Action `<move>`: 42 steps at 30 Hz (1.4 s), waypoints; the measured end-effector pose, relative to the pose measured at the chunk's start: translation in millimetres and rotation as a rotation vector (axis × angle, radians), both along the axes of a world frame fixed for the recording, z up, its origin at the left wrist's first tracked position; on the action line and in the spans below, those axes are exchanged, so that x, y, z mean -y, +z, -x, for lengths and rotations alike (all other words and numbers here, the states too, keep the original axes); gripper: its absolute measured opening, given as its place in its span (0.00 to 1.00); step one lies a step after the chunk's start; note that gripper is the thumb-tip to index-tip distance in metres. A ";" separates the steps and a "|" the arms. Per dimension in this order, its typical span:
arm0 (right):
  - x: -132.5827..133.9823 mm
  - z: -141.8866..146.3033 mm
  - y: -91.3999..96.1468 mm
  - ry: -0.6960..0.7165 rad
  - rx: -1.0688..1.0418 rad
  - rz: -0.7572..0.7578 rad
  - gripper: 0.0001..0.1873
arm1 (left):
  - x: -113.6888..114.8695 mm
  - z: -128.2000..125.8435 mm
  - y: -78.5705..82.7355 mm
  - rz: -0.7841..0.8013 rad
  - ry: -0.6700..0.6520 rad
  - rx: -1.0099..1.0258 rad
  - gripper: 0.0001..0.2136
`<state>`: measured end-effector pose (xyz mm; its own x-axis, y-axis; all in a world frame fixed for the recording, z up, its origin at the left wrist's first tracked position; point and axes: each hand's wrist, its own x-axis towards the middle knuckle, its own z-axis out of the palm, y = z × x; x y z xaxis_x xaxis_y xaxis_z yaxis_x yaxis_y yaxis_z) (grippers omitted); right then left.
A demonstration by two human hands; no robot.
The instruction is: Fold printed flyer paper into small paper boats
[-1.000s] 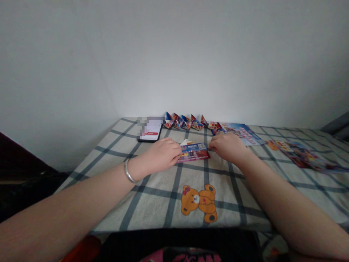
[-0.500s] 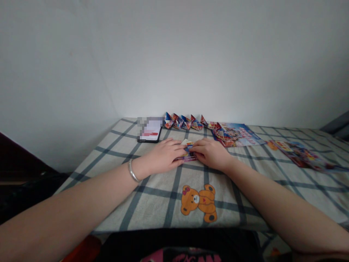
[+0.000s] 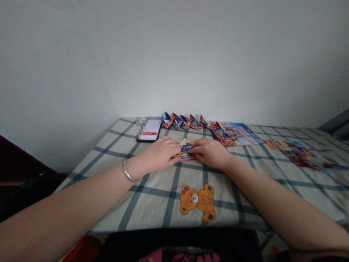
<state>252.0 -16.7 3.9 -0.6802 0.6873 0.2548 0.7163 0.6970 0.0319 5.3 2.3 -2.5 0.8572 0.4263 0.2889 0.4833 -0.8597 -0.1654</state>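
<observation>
A small piece of folded printed paper (image 3: 186,149), blue, yellow and purple with a pale pointed top, lies on the checked tablecloth between my hands. My left hand (image 3: 160,154), with a silver bangle at the wrist, holds its left side, fingers together and pressed on the paper. On the right side, my right hand (image 3: 209,153) grips it with curled fingers, the fingertips on the blue part. My fingers cover both ends of the paper.
Behind my hands, several folded paper boats (image 3: 183,121) stand in a row near the wall. A phone (image 3: 149,130) lies left of them. Printed sheets (image 3: 242,134) and a further leaflet (image 3: 302,153) lie rightward. The checked tablecloth (image 3: 152,211) has a printed bear near its front edge.
My left hand has shifted slightly left, so more of the blue and yellow paper shows. The right hand stays nearly in place on the paper.
</observation>
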 end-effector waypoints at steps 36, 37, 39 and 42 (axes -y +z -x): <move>5.8 -13.6 26.7 -0.305 0.298 -0.016 0.15 | 0.1 7.9 6.7 -0.013 0.129 0.047 0.14; 5.6 -13.0 25.8 -0.311 0.300 -0.026 0.15 | -0.1 7.4 5.2 -0.020 0.137 0.041 0.14; 5.4 -12.4 24.4 -0.322 0.304 -0.042 0.16 | -0.6 6.9 3.3 -0.034 0.156 0.033 0.12; 5.5 -12.6 23.5 -0.325 0.316 -0.057 0.16 | -0.7 6.4 3.4 -0.038 0.180 0.017 0.11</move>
<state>264.6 -22.1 27.3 -0.4821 0.8688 0.1129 0.8464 0.4287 0.3159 -1.1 3.0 0.9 0.7630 0.5607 0.3218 0.6317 -0.7524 -0.1868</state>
